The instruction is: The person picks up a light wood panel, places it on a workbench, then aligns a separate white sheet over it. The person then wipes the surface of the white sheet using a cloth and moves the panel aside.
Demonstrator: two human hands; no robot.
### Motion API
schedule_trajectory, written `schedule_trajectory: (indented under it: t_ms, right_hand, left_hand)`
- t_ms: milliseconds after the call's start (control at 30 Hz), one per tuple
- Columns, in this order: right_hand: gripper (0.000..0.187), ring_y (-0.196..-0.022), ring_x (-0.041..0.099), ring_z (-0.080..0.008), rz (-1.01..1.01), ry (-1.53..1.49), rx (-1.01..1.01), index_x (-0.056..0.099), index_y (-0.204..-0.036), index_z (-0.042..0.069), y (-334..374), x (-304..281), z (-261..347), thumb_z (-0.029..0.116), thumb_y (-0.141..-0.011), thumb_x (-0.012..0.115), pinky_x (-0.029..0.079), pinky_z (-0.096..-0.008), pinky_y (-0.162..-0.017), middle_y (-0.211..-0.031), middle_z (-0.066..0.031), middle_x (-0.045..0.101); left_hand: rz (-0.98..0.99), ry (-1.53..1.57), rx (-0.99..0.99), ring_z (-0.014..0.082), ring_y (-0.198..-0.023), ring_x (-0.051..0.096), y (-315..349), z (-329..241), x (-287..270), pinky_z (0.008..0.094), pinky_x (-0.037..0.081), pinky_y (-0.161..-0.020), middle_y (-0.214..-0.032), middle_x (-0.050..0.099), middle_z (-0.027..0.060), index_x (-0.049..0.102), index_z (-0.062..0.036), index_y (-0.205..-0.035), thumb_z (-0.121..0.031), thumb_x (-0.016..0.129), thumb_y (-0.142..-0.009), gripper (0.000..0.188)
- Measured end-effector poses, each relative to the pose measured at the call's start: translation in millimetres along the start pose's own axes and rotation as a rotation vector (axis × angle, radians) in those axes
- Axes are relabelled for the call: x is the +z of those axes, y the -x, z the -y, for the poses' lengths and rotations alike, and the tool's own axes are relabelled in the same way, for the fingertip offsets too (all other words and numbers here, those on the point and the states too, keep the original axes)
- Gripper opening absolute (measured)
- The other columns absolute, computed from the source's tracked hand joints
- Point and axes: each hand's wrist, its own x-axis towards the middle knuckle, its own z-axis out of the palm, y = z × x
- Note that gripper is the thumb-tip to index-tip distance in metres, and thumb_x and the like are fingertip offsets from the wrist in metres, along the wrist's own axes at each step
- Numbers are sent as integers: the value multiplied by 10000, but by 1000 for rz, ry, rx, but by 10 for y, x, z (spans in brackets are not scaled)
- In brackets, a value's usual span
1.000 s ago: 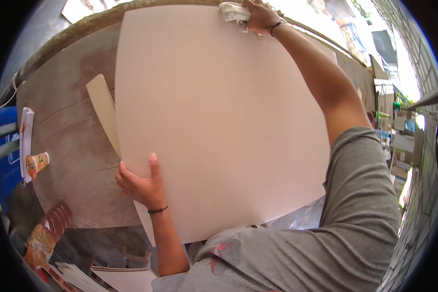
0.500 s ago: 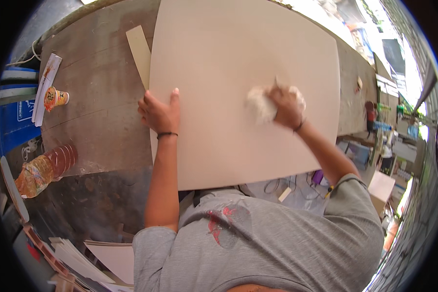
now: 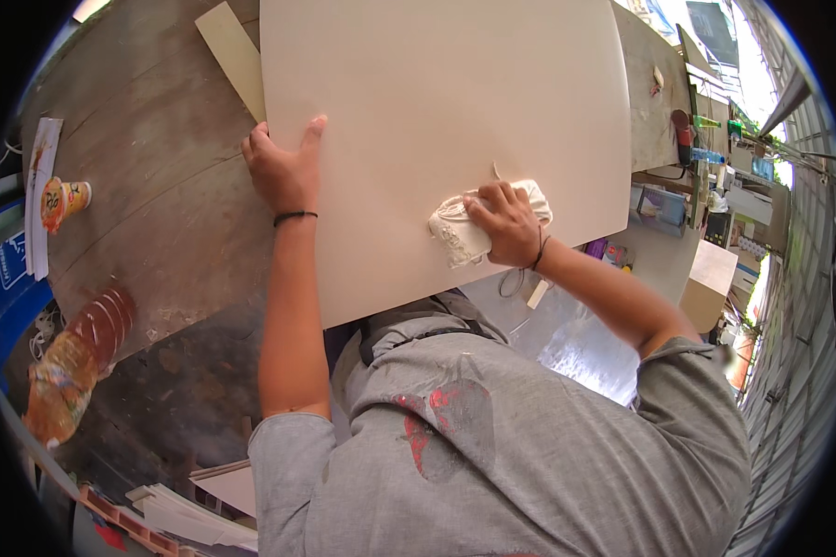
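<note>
A large, smooth, cream-coloured board [image 3: 418, 102] lies flat on a worn wooden table [image 3: 158, 176] in front of me. Toward the board's near right part, my right hand [image 3: 508, 221] is closed round a bunched white cloth rag [image 3: 460, 237] and presses it on the surface. My left hand [image 3: 286, 165] rests on the board's left edge, thumb stretched out on top and the other fingers spread over the side. A narrow cream strip [image 3: 232, 58] lies beside the board, just beyond my left hand.
At the left stand an orange paper cup [image 3: 65, 200], a long white strip [image 3: 42, 195] and a large plastic bottle [image 3: 79, 357]. A red-and-black power tool [image 3: 683, 135] sits at the table's right end. Several board offcuts [image 3: 190, 515] lean low at the left.
My right hand has drawn the rag toward me and slightly left, to near the board's front edge. My left hand still holds the left edge. The whole view has shifted.
</note>
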Motion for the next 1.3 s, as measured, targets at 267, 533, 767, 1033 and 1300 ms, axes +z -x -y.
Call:
schedule_trajectory:
  t_ms: [267,533,767,1033,1300]
  right_hand:
    - [581,-995,473,-275,10,-1,10,538,-1119,131,-792,-229,-275,101,-554,668,366,-391,-707,-1040,-110,480]
    - [606,-1004,493,-295,-107,120,-66,517,-1140,145,-2114,-521,-994,251,-591,749,411,-434,-769,-1054,-98,487]
    - [509,-1059,487,-360,-128,147,132,501,-1104,113,-3440,-982,-1435,300,-662,671,421,-448,-868,-1087,-182,516]
    - [497,-1022,532,-354,-20,150,270,526,-1104,134,-4528,-1228,-2192,290,-656,673,420,-433,-885,-1067,-167,558]
    - [414,-1055,484,-319,-605,274,-108,519,-1112,143,-3354,-1065,-1674,204,-713,612,390,-451,-895,-1105,-123,509]
  left_hand:
    - [6,-21,68,369,-920,533,35,-111,-89,436,459,-770,-979,518,208,497,77,-1028,-389,741,-681,631]
    - [37,55,43,346,-893,525,40,-94,-88,427,439,-769,-963,514,190,490,66,-1035,-309,739,-723,548]
    - [70,75,-30,334,-885,522,52,-117,-93,421,436,-753,-959,503,179,484,68,-1030,-298,728,-734,530]
    - [40,67,65,360,-838,526,51,-131,-105,440,445,-703,-929,501,195,485,71,-1021,-289,717,-735,515]
    - [-62,-7,156,332,-806,541,-1,56,-65,404,447,-731,-873,545,178,539,70,-968,-352,752,-706,541]
